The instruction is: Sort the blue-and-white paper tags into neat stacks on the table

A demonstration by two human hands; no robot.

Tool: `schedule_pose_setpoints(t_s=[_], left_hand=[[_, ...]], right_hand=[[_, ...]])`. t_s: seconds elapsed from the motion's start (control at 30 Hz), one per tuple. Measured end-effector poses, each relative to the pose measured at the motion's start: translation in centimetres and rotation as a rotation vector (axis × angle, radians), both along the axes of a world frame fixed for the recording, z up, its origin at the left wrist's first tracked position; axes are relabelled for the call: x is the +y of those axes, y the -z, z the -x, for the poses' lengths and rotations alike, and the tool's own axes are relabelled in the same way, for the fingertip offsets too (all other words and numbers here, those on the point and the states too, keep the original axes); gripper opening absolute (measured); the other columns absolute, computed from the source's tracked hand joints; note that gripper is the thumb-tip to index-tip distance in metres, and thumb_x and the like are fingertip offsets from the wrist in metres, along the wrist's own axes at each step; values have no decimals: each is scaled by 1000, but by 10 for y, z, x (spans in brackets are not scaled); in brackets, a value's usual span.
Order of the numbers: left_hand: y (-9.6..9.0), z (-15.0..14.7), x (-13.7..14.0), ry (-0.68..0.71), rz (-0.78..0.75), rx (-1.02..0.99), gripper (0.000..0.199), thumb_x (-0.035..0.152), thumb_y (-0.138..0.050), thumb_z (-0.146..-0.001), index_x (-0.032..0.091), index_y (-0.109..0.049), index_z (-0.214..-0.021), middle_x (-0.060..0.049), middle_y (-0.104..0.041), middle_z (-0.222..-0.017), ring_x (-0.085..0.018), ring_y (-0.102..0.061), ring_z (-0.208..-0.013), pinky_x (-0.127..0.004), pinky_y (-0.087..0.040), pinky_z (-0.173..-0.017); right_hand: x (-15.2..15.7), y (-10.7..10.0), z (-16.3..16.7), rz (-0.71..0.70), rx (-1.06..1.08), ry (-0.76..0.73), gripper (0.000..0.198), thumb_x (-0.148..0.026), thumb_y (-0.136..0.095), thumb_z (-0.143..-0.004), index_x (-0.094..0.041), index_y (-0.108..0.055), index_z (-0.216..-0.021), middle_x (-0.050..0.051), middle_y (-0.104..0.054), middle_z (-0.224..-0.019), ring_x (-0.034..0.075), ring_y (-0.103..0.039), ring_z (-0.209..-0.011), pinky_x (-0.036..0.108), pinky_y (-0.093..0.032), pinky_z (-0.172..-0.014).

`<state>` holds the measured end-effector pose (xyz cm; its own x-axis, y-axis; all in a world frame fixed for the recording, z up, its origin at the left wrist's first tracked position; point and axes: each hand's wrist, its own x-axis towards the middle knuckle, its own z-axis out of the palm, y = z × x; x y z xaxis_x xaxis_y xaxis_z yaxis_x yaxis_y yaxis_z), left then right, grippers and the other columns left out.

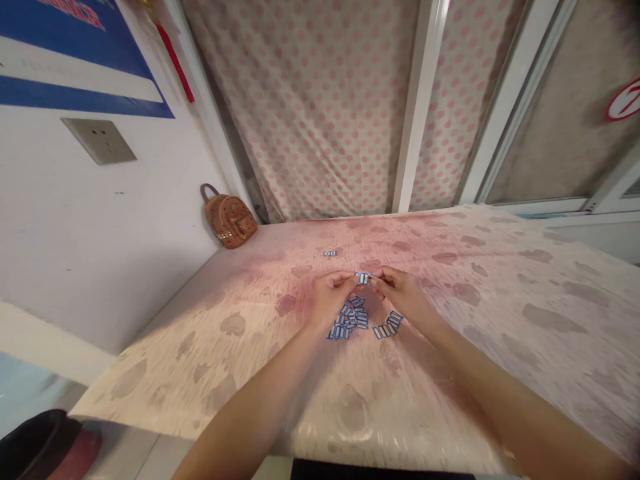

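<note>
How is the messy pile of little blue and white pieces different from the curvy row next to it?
The pile is jumbled, with pieces overlapping, while the curvy row fans out in an arc.
The pile is bigger; the curvy row is smaller.
The pile lies nearer the left hand, the curvy row nearer the right hand.
Both are blue and white and lie on the patterned tablecloth.

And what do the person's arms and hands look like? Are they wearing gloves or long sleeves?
No gloves! The left hand and right hand are both bare, each with slim fingers. The left forearm and right forearm are bare too, with no sleeve, watch or bracelet showing. The hands look too small here to tell about a thin ring.
</note>
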<state>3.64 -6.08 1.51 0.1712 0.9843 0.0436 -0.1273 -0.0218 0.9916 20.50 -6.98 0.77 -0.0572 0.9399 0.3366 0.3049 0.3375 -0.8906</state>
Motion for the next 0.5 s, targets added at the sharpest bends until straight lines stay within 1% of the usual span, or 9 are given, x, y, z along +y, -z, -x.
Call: schedule_pose_setpoints(t_s=[0.07,0.17,0.27,0.33,0.4,0.43,0.5], left_hand=[[3,1,2,6,-22,23,22,32,-73,-76,14,-72,-87,-7,-74,-81,-19,-71,-77,-20,-50,-55],[10,3,5,-13,-56,47,21,32,-74,-74,14,-72,-83,-4,-70,-73,-14,-65,-66,-21,-50,-55],[18,8,14,-5,-86,59,21,33,-76,-71,14,-72,-79,-1,-66,-68,-11,-58,-59,-21,-48,-54],[19,17,27,-32,-95,82,20,31,-77,-68,13,-72,-76,0,-65,-65,-10,-55,-56,-20,-45,-54],[17,29,46,-98,-84,120,17,28,-76,-68,13,-71,-74,0,-65,-64,-8,-53,-55,-19,-41,-54],[14,36,57,-112,-62,168,14,25,-76,-66,12,-70,-69,0,-64,-62,-8,-52,-54,-19,-40,-54],[9,49,81,-167,-25,332,14,21,-76,-66,12,-67,-60,1,-58,-54,-7,-49,-51,-19,-37,-53]], right_hand=[[1,0,-1,6,1,-5,23,-40,-56,-81,-21,-55,-67,-2,-57,-61,13,-53,-54,27,-43,-56],[2,4,-1,12,-11,-2,24,-41,-57,-78,-21,-54,-65,-2,-56,-58,13,-53,-52,27,-41,-54],[5,9,1,31,-6,6,24,-42,-57,-78,-22,-55,-65,-2,-56,-57,13,-53,-51,27,-42,-53],[6,11,0,35,24,30,23,-43,-56,-78,-22,-56,-68,-2,-57,-59,14,-53,-51,28,-43,-53],[7,11,-1,28,48,64,24,-45,-54,-78,-22,-57,-72,-2,-57,-59,14,-54,-52,28,-44,-53],[7,10,-3,25,52,77,24,-45,-53,-79,-22,-57,-73,-2,-56,-59,14,-54,-52,28,-44,-52],[6,9,-5,15,45,91,25,-45,-52,-81,-22,-56,-74,-2,-56,-59,14,-54,-52,28,-43,-52]])
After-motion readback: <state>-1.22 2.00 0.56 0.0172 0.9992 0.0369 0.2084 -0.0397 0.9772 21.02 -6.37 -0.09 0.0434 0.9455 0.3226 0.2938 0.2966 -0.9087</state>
